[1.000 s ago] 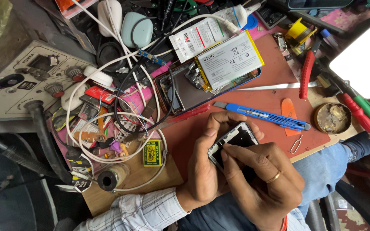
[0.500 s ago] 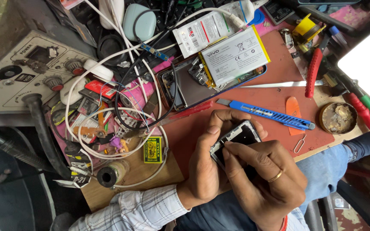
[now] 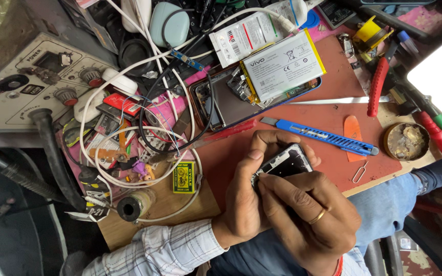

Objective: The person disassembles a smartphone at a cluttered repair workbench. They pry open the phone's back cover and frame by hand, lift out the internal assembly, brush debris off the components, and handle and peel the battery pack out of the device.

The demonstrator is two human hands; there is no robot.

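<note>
Head view: left hand fingers around small phone frame (right hand fingers pinched on it).

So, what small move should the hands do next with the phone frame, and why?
Probably keep the left hand gripping the phone frame firmly while the right hand presses gently at its lower-left edge. The right fingertips already touch that edge, and the frame is held above the red mat, unsupported.
</note>
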